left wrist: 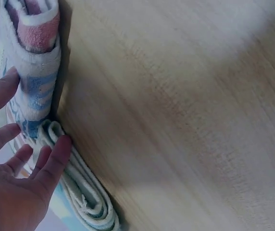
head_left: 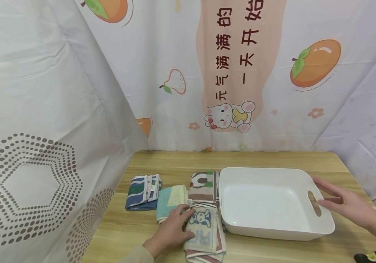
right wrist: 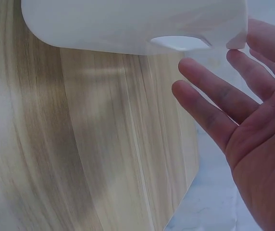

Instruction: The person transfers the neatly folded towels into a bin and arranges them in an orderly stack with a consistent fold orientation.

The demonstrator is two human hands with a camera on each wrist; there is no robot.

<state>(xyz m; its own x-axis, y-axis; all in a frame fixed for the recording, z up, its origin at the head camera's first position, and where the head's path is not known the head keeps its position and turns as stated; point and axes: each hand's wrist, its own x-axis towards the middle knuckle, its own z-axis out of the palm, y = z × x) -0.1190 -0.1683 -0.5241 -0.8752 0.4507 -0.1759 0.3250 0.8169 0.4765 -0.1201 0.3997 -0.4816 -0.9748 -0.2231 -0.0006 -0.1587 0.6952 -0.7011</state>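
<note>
A white plastic basket [head_left: 260,204] with a cut-out handle stands on the table's right side. At its right end is my right hand [head_left: 349,204], fingers extended around the rim by the handle hole; in the right wrist view the fingers [right wrist: 209,106] are spread, not curled. My left hand [head_left: 173,228] lies over the left edge of a folded beige towel [head_left: 204,226] with a blue bear, fingers loosely bent. Beside it lies a folded teal and yellow towel [head_left: 169,197], partly behind the hand. The left wrist view shows spread fingers [left wrist: 56,161] against both towels.
Behind the bear towel, a folded brown and green towel [head_left: 204,186] sits against the basket's left side. A blue and green striped towel [head_left: 143,193] lies farthest left. A small black object [head_left: 368,256] is at the lower right. Printed curtains [head_left: 168,120] surround the wooden table [head_left: 174,160].
</note>
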